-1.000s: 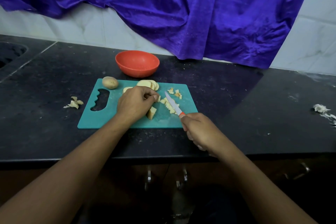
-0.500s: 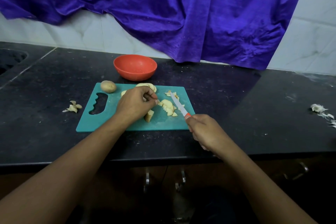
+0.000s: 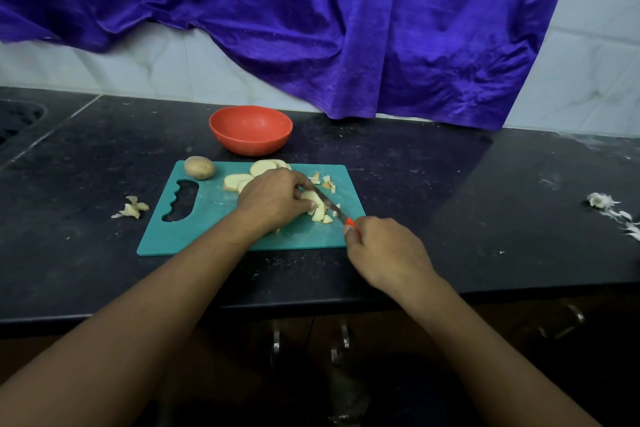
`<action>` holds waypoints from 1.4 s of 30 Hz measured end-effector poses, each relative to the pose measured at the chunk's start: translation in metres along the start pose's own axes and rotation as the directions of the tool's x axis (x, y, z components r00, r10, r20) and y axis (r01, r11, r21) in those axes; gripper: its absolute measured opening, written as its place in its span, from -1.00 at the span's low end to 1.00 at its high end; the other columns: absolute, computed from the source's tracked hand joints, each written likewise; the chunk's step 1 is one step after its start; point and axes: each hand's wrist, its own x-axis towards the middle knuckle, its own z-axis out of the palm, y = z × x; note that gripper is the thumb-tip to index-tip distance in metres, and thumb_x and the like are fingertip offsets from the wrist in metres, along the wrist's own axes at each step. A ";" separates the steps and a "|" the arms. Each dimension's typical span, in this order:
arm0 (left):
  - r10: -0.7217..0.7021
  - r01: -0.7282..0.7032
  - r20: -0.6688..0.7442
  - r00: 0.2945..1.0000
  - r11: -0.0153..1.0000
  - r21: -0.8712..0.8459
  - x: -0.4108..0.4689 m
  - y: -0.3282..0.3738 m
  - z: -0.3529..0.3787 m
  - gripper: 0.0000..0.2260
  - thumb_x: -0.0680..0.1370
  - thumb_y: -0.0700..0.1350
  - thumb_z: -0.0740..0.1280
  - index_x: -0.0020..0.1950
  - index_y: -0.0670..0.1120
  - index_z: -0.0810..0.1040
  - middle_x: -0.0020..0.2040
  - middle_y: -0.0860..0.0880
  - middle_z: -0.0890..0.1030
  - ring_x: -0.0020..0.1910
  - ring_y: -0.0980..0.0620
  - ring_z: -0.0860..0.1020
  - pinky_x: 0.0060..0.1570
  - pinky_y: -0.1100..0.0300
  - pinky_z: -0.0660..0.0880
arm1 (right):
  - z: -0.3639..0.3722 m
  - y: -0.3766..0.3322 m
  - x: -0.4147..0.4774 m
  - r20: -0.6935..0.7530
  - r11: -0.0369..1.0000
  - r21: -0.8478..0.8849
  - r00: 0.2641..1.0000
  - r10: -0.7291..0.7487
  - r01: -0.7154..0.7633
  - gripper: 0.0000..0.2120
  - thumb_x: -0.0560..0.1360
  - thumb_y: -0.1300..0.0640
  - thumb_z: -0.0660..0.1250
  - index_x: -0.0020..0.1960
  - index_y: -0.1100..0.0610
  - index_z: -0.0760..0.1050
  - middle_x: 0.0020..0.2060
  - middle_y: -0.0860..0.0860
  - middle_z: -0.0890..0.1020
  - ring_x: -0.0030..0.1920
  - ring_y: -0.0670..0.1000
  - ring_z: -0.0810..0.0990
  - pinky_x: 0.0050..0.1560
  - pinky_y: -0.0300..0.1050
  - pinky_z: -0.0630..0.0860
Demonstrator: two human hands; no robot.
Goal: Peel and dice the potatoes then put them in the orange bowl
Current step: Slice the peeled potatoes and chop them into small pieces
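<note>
Dicing in progress on the board (image 3: 207,229), mid-counter. Left hand (image 3: 273,199) arches over a peeled slice (image 3: 313,199), fingers curled together and pressing down on it, tips tucked back so the blade passes clear of them. Right hand (image 3: 384,255) at 4 o'clock from the slice, fingers clamped round the knife (image 3: 330,206) handle; blade angles up toward 10 o'clock and sits against the slice beside the left fingertips. Cut pieces (image 3: 325,218) lie just under the blade, a few more (image 3: 323,180) at 12 o'clock of it. Uncut slices (image 3: 265,167) wait at the board's far edge, unpeeled potato (image 3: 199,167) at its 11 o'clock corner. Bowl (image 3: 251,130) sits beyond the board at 12 o'clock, nothing in it, close for scooping later. Peels (image 3: 133,209) at 9 o'clock off the board. Judged well short of done.
</note>
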 end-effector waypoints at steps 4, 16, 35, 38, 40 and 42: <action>-0.044 0.044 -0.055 0.998 0.999 0.001 0.001 -0.006 0.000 -0.81 0.49 0.11 0.52 0.06 0.14 0.69 -0.14 0.17 0.65 -0.07 0.14 0.59 -0.09 0.09 0.55 | 0.005 -0.004 0.005 -0.015 1.000 -0.028 1.000 0.004 -0.005 -0.68 0.71 -0.18 0.06 0.10 -0.03 0.49 -0.15 -0.07 0.57 -0.19 -0.07 0.59 -0.13 -0.05 0.61; -0.037 0.034 -0.069 0.997 0.999 -0.036 0.004 -0.006 0.004 -0.85 0.52 0.10 0.47 0.08 0.17 0.67 -0.13 0.18 0.63 -0.04 0.10 0.60 -0.05 0.07 0.57 | 0.007 0.005 0.031 0.040 0.969 0.237 0.997 0.069 -0.077 -0.62 0.70 -0.16 0.10 -0.03 0.06 0.55 -0.14 0.01 0.62 -0.14 0.01 0.63 -0.18 0.00 0.52; 0.066 -0.066 0.010 0.998 0.997 0.029 0.023 0.014 -0.007 -0.74 0.58 -0.09 0.38 0.24 0.11 0.63 0.09 0.12 0.67 0.08 0.07 0.61 0.09 -0.01 0.59 | 0.013 0.013 0.023 -0.063 0.909 0.414 0.995 0.080 -0.047 -0.62 0.71 -0.15 0.11 -0.07 0.04 0.55 -0.20 -0.02 0.64 -0.23 -0.03 0.63 -0.27 -0.03 0.51; 0.114 -0.119 0.123 0.986 0.992 0.041 0.025 0.021 -0.006 -0.75 0.49 0.10 0.51 0.15 0.14 0.67 0.00 0.17 0.66 0.01 0.13 0.59 0.06 0.04 0.58 | 0.012 0.015 0.022 -0.073 0.879 0.474 0.993 0.090 -0.045 -0.62 0.71 -0.13 0.13 -0.11 0.05 0.54 -0.25 0.00 0.61 -0.29 -0.05 0.55 -0.30 -0.05 0.45; 0.115 -0.129 0.134 0.984 0.987 0.100 0.027 0.025 -0.004 -0.80 0.45 0.15 0.55 0.02 0.14 0.69 -0.09 0.20 0.64 -0.05 0.14 0.58 -0.02 0.06 0.59 | 0.012 0.016 0.021 -0.079 0.875 0.482 0.993 0.087 -0.039 -0.62 0.71 -0.13 0.13 -0.12 0.05 0.53 -0.26 -0.01 0.59 -0.30 -0.06 0.52 -0.31 -0.08 0.42; 0.110 -0.125 0.123 0.986 0.984 0.124 0.031 0.027 -0.003 -0.88 0.45 0.09 0.56 -0.11 0.10 0.70 -0.17 0.21 0.64 -0.11 0.16 0.59 -0.09 0.05 0.60 | 0.012 0.016 0.020 -0.087 0.873 0.486 0.993 0.082 -0.030 -0.62 0.71 -0.13 0.13 -0.13 0.05 0.53 -0.26 0.00 0.60 -0.31 -0.06 0.53 -0.31 -0.08 0.43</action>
